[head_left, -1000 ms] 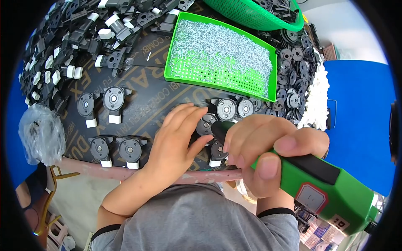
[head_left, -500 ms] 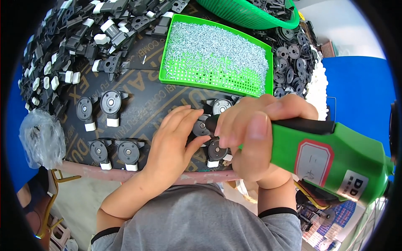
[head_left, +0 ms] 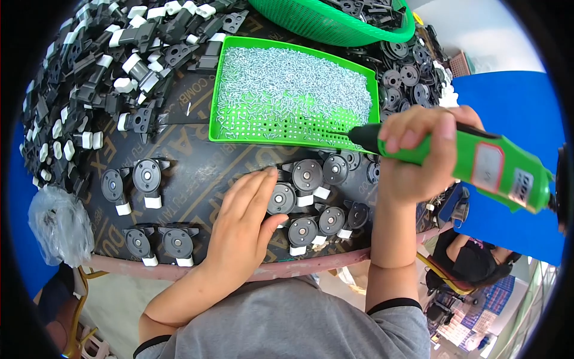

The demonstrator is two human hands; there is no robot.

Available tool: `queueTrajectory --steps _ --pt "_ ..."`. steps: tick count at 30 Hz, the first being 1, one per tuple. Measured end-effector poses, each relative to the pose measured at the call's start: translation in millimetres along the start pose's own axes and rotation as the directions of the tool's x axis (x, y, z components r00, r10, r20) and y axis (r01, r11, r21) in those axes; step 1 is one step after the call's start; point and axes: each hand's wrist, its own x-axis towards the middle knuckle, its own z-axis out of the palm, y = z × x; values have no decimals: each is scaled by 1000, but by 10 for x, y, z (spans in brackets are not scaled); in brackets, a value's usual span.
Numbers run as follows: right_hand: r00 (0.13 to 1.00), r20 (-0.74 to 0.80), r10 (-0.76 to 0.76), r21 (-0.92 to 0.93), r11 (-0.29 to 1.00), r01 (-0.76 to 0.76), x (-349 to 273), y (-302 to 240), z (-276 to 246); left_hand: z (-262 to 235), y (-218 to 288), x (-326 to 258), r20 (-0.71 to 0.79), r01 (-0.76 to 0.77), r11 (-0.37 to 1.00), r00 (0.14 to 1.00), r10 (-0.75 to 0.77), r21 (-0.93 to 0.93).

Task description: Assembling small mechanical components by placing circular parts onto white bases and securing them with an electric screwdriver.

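1. The tabletop [head_left: 197, 173], a dark printed board, carries heaps of black-and-white plastic parts at far left.
2. The green perforated tray [head_left: 230, 90] of small silvery screws lies far centre.
3. The right hand [head_left: 418, 155], clamped round the green electric screwdriver [head_left: 478, 164], has lifted from the near cluster; its tip now touches the tray's near edge.
4. The left hand [head_left: 245, 227], fingers spread flat, presses a round black disc part [head_left: 281, 198].

Green screwdriver [head_left: 478, 164]; green perforated tray [head_left: 230, 90]

Green basket [head_left: 335, 27] cut off at top edge; green driver [head_left: 478, 164] — tip too small to tell; label blurred.
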Motion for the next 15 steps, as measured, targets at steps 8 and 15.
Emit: queueTrajectory --steps 8,15 --pt "997 72 -7 -64 998 11 -66 167 26 -14 8 17 23 5 1000 1000 -6 19" --pt "998 61 25 -138 990 -16 -92 118 30 2 6 -3 14 -11 1000 1000 11 27"
